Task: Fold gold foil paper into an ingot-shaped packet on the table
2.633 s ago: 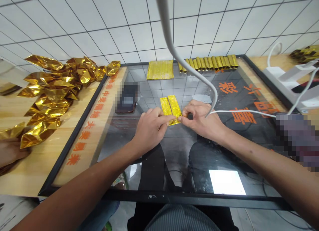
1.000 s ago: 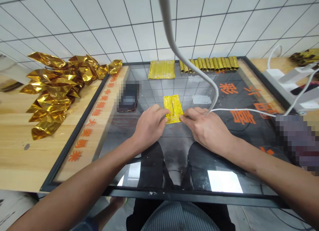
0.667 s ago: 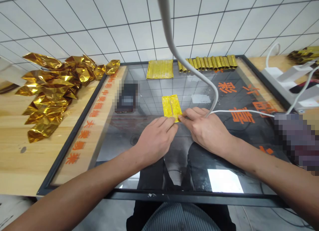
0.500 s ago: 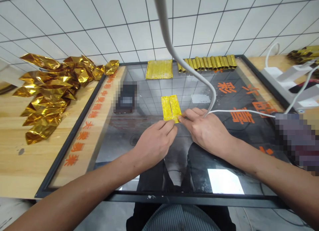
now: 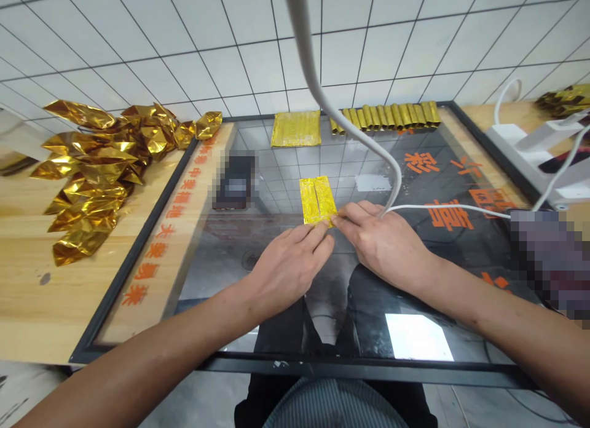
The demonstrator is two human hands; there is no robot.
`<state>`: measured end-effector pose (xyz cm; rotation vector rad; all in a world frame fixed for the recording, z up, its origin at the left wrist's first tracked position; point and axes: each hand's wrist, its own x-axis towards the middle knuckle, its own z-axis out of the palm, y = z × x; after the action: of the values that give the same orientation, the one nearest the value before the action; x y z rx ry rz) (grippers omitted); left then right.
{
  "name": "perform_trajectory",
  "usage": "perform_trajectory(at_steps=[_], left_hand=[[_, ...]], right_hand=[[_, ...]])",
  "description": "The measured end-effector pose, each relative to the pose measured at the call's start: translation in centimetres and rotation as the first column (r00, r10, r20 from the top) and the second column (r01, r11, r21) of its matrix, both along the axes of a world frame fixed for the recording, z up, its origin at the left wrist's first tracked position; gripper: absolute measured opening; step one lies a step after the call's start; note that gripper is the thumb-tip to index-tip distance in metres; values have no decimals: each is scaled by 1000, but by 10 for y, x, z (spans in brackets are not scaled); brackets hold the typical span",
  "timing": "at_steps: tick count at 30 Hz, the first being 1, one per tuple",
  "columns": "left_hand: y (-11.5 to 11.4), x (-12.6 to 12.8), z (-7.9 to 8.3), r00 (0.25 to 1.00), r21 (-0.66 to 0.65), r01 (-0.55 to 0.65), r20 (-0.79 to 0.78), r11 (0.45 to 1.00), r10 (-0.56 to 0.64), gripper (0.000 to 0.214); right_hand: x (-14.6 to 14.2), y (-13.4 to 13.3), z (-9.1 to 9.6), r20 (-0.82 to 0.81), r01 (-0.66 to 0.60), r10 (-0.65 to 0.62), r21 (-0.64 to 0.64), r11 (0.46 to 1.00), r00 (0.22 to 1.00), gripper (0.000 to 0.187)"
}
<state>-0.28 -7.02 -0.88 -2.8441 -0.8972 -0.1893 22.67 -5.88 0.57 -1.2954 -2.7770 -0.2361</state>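
A small gold foil piece (image 5: 326,197) lies flat on the glass in front of me, with a narrow slit down its middle. The fingers of my left hand (image 5: 291,259) are bunched together on its lower edge. At its lower right corner, my right hand (image 5: 378,240) has thumb and fingertips closed on the foil. Both sets of fingertips almost meet there and hide part of that edge. A flat gold foil sheet (image 5: 295,130) and a row of rolled gold foil tubes (image 5: 399,116) lie at the back of the glass.
A black-framed glass panel (image 5: 350,366) covers the table. Crumpled gold foil pieces (image 5: 87,197) pile up at left. A dark blurred device (image 5: 235,179) lies on the glass. A white cable (image 5: 354,130) hangs across the view, and a white power strip (image 5: 525,151) sits at right.
My left fingers have slid slightly right and up along the foil's lower edge. My right hand stays at the corner, and the view has shifted slightly.
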Motion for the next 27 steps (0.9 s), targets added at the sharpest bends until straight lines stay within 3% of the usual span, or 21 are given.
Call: perform_trajectory(at_steps=[5, 8, 12, 18, 27], left_hand=[[1, -1, 0, 1000, 19, 16, -15, 1000, -16, 34], [1, -1, 1, 999, 39, 18, -37, 999, -16, 32], [1, -1, 2, 998, 48, 16, -61, 999, -13, 30], [0, -1, 2, 999, 49, 5, -52, 999, -2, 28], [-1, -1, 3, 999, 53, 6, -50, 999, -4, 26]], right_hand=[[6, 6, -2, -115, -2, -2, -32, 999, 993, 36], [14, 9, -2, -195, 64, -77, -72, 995, 978, 43], [16, 2, 2, -108, 85, -86, -19, 996, 990, 49], [0, -12, 7, 26, -8, 7, 22, 1000, 1000, 34], [2, -12, 5, -6, 25, -25, 21, 999, 1000, 32]])
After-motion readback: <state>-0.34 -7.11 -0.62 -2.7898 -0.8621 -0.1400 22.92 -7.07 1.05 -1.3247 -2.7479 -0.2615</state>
